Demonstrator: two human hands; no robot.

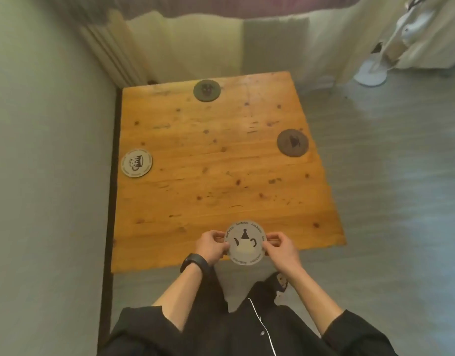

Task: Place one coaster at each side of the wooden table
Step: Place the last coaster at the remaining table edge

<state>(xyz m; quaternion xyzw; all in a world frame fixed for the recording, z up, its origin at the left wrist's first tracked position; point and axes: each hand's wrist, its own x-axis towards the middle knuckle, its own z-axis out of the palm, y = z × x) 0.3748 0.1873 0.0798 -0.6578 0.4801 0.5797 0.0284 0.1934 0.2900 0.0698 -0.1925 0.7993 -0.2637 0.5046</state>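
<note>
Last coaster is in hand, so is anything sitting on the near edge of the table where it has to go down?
Nothing visible. The round white teapot-print coaster, held by the left hand and right hand, hangs over the bare near edge of the wooden table. The other coasters lie along the other three sides.

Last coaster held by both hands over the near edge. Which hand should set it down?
Either; slight edge to the right hand. Both hands pinch the teapot coaster at opposite rims over the wooden table. The left hand sits nearer the table's edge, so it could let go first.
</note>
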